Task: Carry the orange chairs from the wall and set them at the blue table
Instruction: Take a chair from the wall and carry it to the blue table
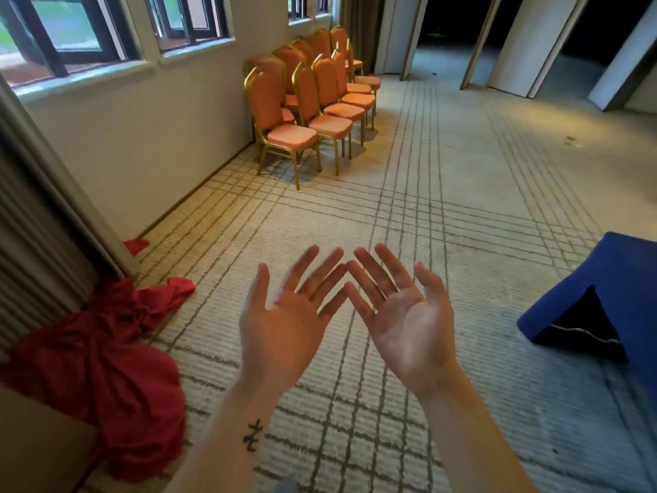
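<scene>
I hold both hands out in front of me, low in the middle of the frame, palms up. My left hand [284,325] and my right hand [405,314] are both spread wide, fingers straight, and neither has hold of anything; the fingertips of the two nearly meet above the carpet [444,208].

The orange chairs [313,97] stand in the upper middle of the frame, lined up in close rows against the wall [160,137] below the windows [71,30], well apart from me. Their gold frames touch or nearly touch one another, and the nearest one sits at the front of the row, seat facing into the room. The blue table [611,286] shows only as a cloth-covered corner at the right edge of the frame, near my right hand. A heap of red cloth [106,343] lies on the floor at the lower left, beside a curtain.

As I judge it, no chair has been brought over yet: I see none at the table, so the carrying is still to start. The next move calls for walking up the carpet to the nearest chair and taking a firm hold of its back and seat with both hands. It has to lift free of its neighbour without the legs catching. Then it goes across to the right.
</scene>
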